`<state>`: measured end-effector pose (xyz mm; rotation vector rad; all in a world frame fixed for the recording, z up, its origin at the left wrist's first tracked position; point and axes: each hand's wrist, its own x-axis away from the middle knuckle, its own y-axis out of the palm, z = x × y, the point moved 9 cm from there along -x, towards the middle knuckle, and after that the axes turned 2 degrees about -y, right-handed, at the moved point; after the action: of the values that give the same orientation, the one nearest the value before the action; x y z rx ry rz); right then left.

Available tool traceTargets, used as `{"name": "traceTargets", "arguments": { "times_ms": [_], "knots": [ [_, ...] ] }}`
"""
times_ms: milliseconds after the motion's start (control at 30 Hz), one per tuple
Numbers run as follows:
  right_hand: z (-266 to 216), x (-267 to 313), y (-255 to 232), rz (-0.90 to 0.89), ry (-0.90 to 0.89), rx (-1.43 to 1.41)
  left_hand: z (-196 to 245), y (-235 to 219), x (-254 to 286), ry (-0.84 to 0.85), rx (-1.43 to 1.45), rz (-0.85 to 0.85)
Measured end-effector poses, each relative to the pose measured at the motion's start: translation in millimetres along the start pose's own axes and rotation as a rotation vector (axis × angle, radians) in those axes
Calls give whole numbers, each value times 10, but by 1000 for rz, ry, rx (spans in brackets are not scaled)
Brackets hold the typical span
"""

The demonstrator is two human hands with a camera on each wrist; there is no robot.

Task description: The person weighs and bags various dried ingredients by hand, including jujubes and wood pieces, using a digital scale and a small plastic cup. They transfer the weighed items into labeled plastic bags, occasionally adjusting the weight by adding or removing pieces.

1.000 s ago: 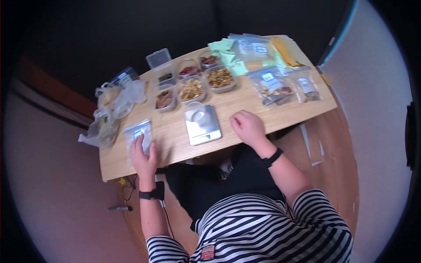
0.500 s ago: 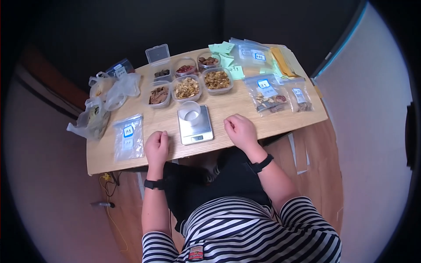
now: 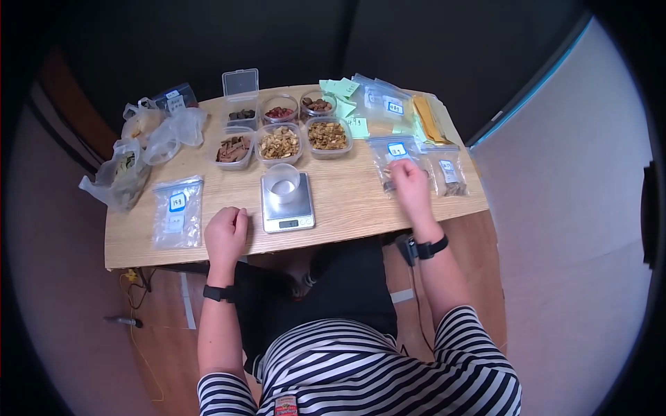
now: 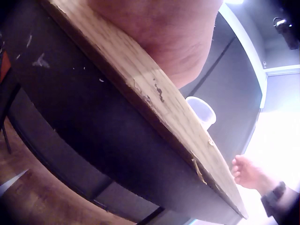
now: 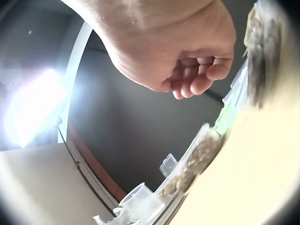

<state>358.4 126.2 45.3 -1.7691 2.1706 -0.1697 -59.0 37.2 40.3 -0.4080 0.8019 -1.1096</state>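
Observation:
My left hand [image 3: 226, 234] rests as a fist near the table's front edge, between a zip bag marked 15 g [image 3: 177, 216] and a kitchen scale [image 3: 288, 215]. A clear plastic cup [image 3: 283, 186] stands on the scale. My right hand [image 3: 411, 186], its fingers loosely curled, is over a zip bag of dried pieces [image 3: 397, 151] marked with a blue-edged label, overlapping its lower part. In the right wrist view, nothing shows between the curled fingers [image 5: 200, 84]. The left wrist view shows only the heel of my left hand [image 4: 173, 42]; its fingers are hidden there.
Behind the scale stand several clear tubs with brown strips [image 3: 233, 150], light pieces [image 3: 279, 144] and darker pieces [image 3: 327, 136]. Plastic bags [image 3: 128, 173] lie at left. A smaller filled zip bag [image 3: 449, 173], green notes [image 3: 357, 127] and a yellow packet [image 3: 430, 121] lie at right.
My left hand has left the 15 g bag and moved right to the table in front of the scale. My right hand has moved right, from beside the scale to over the filled bag.

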Motion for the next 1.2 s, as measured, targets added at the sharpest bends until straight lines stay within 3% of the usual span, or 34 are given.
{"name": "traceTargets", "arguments": {
  "times_ms": [67,133,267,333,367,433,467,767,833,867,933,967,1033,1067,1133,1200],
  "knots": [
    [-61,-221,-285,53,2,105,-12,-5,-2,-2,6,3],
    [-47,-434,-534,127,-116,527,-14,-7,-2,0,10,6],
    [68,-597,-721,153,-136,750,-29,-9,-2,0,17,16],
    [191,-642,-746,157,-83,1042,-23,-12,-4,-12,20,4],
    [123,-648,-738,157,-83,1042,-23,-11,-2,-11,19,4],
    [266,-667,-720,-29,201,1087,-27,-12,-4,-13,24,8],
    [299,-676,-726,-28,203,1086,-20,-16,-6,-11,23,7],
    [476,-744,-751,118,-31,785,-21,-21,-4,10,24,20],
    [356,-652,-768,181,-69,561,-24,-19,0,4,38,22],
    [356,-630,-768,181,-69,560,-25,-13,2,4,37,22],
    [386,-590,-734,146,-67,220,-21,-17,3,10,36,26],
    [295,-518,-703,147,-68,216,-8,-28,4,13,33,28],
    [64,-320,-512,59,-37,-186,-21,-40,7,-26,62,17],
    [46,-260,-484,59,-39,-191,-29,-48,6,-23,58,19],
    [-13,-150,-379,2,-74,-332,-212,-20,16,-183,237,8],
    [-266,75,-235,-3,-51,-380,-209,-27,91,-196,342,31]
  ]
}}
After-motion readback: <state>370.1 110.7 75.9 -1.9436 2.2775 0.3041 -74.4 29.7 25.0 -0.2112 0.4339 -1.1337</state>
